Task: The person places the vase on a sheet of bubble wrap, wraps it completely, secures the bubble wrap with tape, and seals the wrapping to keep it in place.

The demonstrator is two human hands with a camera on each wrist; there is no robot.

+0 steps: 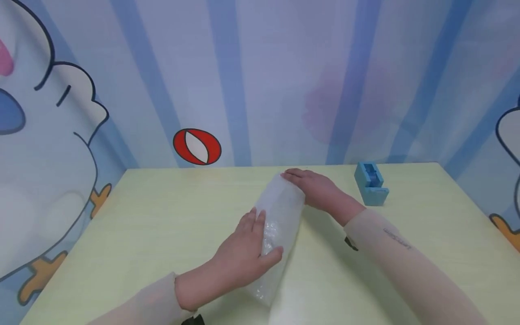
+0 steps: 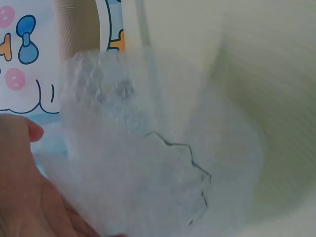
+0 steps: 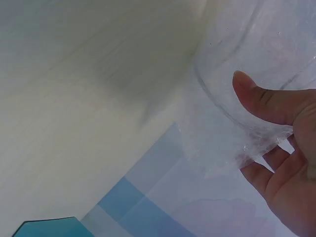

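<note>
Bubble wrap [image 1: 280, 221] slants over the pale surface [image 1: 170, 216]; the left hand [image 1: 243, 257] rests straight-fingered against it, the right hand [image 1: 318, 189] pinches its far end. Probably light, soft, slippery; best gripped by edges.

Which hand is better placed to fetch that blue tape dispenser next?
Probably the right hand: the blue tape dispenser stands near its wrist, while the left hand rests on the bubble wrap, farther away. The right would likely need to let go first.
</note>
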